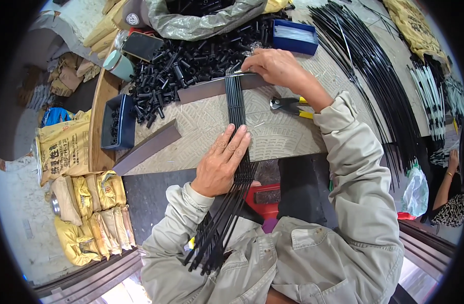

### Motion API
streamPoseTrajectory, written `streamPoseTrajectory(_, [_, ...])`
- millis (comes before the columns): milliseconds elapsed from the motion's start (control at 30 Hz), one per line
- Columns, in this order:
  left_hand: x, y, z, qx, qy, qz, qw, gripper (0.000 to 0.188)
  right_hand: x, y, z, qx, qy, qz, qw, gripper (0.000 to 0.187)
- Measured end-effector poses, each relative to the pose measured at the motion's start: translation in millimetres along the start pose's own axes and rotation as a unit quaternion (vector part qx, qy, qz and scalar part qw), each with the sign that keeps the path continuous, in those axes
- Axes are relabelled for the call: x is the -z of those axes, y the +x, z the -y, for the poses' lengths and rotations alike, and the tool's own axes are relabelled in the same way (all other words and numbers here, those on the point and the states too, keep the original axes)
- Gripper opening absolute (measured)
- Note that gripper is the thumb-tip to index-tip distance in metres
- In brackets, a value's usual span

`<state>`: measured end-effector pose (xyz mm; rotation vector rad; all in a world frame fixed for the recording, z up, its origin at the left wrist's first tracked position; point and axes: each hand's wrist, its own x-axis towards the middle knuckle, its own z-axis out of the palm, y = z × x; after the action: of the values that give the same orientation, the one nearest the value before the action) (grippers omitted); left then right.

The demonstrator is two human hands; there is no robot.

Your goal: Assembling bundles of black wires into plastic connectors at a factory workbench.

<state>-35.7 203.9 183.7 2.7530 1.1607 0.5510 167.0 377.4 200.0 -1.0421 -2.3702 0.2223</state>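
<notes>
A row of thin black rods [235, 104] lies side by side on the table, its near ends fanning out over my lap. My left hand [219, 164] rests flat on the rods, fingers stretched out. At the far ends of the rods, my right hand [278, 67] has its fingers bent and drawn together beside a thin dark strip that crosses the rods. What its fingertips hold is too small to make out. A flat brown bar [201, 93] passes under the rods. Pincers [288, 105] with yellow handles lie right of the rods.
Black tubular parts [179, 68] are heaped at the back, by a grey-green sack [191, 25]. Blue boxes stand left [124, 121] and back right [308, 46]. Another brown bar [148, 145] lies near the left edge. Long black rods [374, 76] fill the right. A person's arm [447, 180] shows far right.
</notes>
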Motion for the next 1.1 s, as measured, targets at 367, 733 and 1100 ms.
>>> streamPoseTrajectory(367, [-1,1,1,0.007,0.006,0.012,1.0,0.085,-2,-4,-5,-0.009,-0.028,-0.002,1.0,0.019])
streamPoseTrajectory(733, [-2,2,1,0.007,0.008,0.022,1.0,0.086,-8,-2,-8,0.006,-0.059,-0.022,0.998,0.014])
streamPoseTrajectory(1100, [-2,2,2,0.007,0.013,0.043,0.999,0.085,-9,2,3,-0.003,-0.068,-0.004,0.998,0.01])
